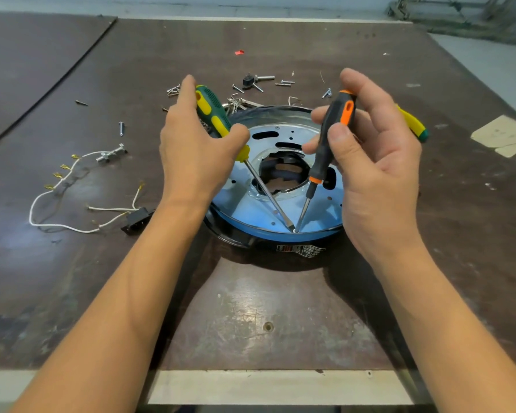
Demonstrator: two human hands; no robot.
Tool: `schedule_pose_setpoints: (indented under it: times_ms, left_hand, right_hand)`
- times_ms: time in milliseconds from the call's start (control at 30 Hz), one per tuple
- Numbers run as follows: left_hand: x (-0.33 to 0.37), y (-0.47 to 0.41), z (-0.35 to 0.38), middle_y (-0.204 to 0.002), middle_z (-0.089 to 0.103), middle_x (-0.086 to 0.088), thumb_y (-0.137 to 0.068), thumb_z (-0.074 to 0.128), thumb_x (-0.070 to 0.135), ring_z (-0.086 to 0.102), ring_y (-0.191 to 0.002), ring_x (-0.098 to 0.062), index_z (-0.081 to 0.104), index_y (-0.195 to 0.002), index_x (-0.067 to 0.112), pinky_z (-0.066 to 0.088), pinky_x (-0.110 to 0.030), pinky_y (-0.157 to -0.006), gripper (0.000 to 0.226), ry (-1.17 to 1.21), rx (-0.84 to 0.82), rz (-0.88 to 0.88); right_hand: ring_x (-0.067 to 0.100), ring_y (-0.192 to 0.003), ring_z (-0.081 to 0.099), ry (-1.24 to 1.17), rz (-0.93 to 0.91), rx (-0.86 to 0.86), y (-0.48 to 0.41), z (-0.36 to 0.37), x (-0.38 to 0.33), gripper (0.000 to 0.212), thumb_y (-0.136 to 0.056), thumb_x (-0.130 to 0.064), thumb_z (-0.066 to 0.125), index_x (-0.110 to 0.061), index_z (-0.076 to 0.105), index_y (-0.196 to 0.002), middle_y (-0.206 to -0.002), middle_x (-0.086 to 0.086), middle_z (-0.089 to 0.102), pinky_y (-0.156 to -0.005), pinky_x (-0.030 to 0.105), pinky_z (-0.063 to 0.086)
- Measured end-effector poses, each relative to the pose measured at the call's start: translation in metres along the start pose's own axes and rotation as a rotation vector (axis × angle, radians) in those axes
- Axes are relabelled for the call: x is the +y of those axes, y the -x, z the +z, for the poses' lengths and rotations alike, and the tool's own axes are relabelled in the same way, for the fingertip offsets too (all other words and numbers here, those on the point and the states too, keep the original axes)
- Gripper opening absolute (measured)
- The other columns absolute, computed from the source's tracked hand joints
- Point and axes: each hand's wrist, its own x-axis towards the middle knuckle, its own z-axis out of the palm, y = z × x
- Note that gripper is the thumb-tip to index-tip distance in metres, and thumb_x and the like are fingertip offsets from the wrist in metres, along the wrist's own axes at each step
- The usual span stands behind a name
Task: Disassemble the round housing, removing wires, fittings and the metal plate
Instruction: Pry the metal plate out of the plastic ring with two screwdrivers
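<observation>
Both green screwdriver (218, 122) and orange screwdriver (325, 150) slant tips-down onto housing (239, 235).

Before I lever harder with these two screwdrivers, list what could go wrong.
1. Both tips meet at the near edge of the metal plate; a slip of the green-and-yellow screwdriver or the black-and-orange screwdriver could jab a wrist.
2. The left hand and right hand each hold a tool, so nothing steadies the round housing; it may skid.
3. A plate popping free could scatter the loose screws behind it.
</observation>
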Motion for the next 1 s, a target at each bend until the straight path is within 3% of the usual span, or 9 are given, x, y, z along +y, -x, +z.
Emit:
schedule_pose_setpoints:
  times_ms: [133, 267, 433, 500, 667, 733, 833, 900, 1000]
  left_hand:
    - [0.0, 0.0, 0.001, -0.108, 0.064, -0.015, -0.072, 0.066, 0.038, 0.061, -0.098, -0.034, 0.043, -0.145, 0.011, 0.053, -0.051, -0.088, 0.082, -0.031, -0.003, -0.005]
    - [0.0, 0.0, 0.001, -0.113, 0.064, -0.012, -0.072, 0.065, 0.038, 0.062, -0.101, -0.03, 0.038, -0.15, 0.013, 0.051, -0.049, -0.093, 0.086, -0.056, -0.017, -0.019]
    - [-0.001, 0.002, 0.0, -0.12, 0.062, -0.01, -0.073, 0.066, 0.04, 0.061, -0.105, -0.029, 0.034, -0.153, 0.017, 0.049, -0.049, -0.096, 0.089, -0.077, -0.031, -0.019]
    - [-0.002, 0.002, 0.0, -0.122, 0.06, -0.01, -0.073, 0.067, 0.04, 0.06, -0.105, -0.027, 0.034, -0.153, 0.017, 0.049, -0.048, -0.097, 0.089, -0.072, -0.03, -0.022]
    - [-0.005, 0.003, 0.001, -0.125, 0.049, -0.001, -0.08, 0.071, 0.035, 0.055, -0.106, -0.022, 0.03, -0.155, 0.018, 0.047, -0.046, -0.1, 0.087, -0.035, -0.036, -0.007]
    - [-0.006, 0.003, 0.002, -0.125, 0.043, 0.003, -0.082, 0.072, 0.034, 0.049, -0.107, -0.017, 0.029, -0.156, 0.018, 0.045, -0.041, -0.102, 0.087, -0.032, -0.031, -0.001]
    - [-0.006, 0.002, 0.0, -0.135, 0.046, -0.004, -0.083, 0.073, 0.034, 0.045, -0.107, -0.013, 0.029, -0.156, 0.017, 0.041, -0.032, -0.097, 0.087, -0.026, -0.035, 0.006]
    - [-0.005, 0.002, -0.001, -0.138, 0.046, -0.008, -0.083, 0.073, 0.033, 0.046, -0.11, -0.015, 0.029, -0.157, 0.016, 0.041, -0.031, -0.098, 0.088, -0.018, -0.038, 0.007]
    - [-0.006, 0.002, -0.002, -0.138, 0.045, -0.008, -0.084, 0.073, 0.034, 0.049, -0.114, -0.019, 0.027, -0.157, 0.016, 0.041, -0.031, -0.098, 0.089, -0.011, -0.055, 0.008]
  right_hand:
    - [0.025, -0.088, 0.062, -0.047, -0.022, 0.001, 0.001, 0.001, -0.004, 0.031, -0.1, -0.003, 0.06, -0.009, 0.053, -0.13, -0.101, 0.025, 0.062, -0.08, 0.035, 0.054]
    - [0.022, -0.082, 0.064, -0.024, -0.051, -0.028, 0.001, -0.001, -0.001, 0.031, -0.102, 0.003, 0.057, -0.006, 0.05, -0.13, -0.102, 0.013, 0.065, -0.081, 0.035, 0.056]
    - [0.022, -0.075, 0.061, -0.428, 0.13, 0.031, -0.003, -0.005, -0.011, 0.028, -0.095, 0.002, 0.042, -0.011, 0.05, -0.119, -0.1, 0.014, 0.068, -0.074, 0.037, 0.054]
    - [0.021, -0.07, 0.052, -0.528, 0.075, 0.02, -0.01, -0.011, -0.021, 0.028, -0.093, 0.004, 0.038, -0.013, 0.046, -0.113, -0.092, 0.011, 0.061, -0.068, 0.036, 0.047]
    - [0.024, -0.06, 0.046, 0.314, -0.26, -0.286, -0.022, -0.032, -0.05, 0.015, -0.091, -0.001, 0.065, -0.008, 0.06, -0.103, -0.072, 0.02, 0.053, -0.057, 0.031, 0.039]
    - [0.01, -0.056, 0.051, 0.693, -0.166, -0.503, -0.027, -0.025, -0.052, 0.005, -0.088, -0.015, 0.074, -0.015, 0.07, -0.085, -0.064, 0.0, 0.06, -0.056, 0.014, 0.038]
    - [0.01, -0.058, 0.053, 1.241, 0.113, -0.903, -0.037, -0.004, -0.045, 0.027, -0.089, -0.036, 0.076, -0.021, 0.068, -0.067, -0.06, -0.005, 0.06, -0.053, 0.017, 0.037]
    - [0.015, -0.058, 0.05, 1.361, 0.229, -1.028, -0.039, 0.005, -0.04, 0.044, -0.089, -0.052, 0.073, -0.019, 0.062, -0.062, -0.058, -0.002, 0.057, -0.054, 0.03, 0.037]
    - [0.018, -0.056, 0.047, 1.446, 0.288, -1.112, -0.042, 0.009, -0.037, 0.06, -0.087, -0.068, 0.066, -0.011, 0.067, -0.069, -0.059, 0.003, 0.058, -0.051, 0.031, 0.033]
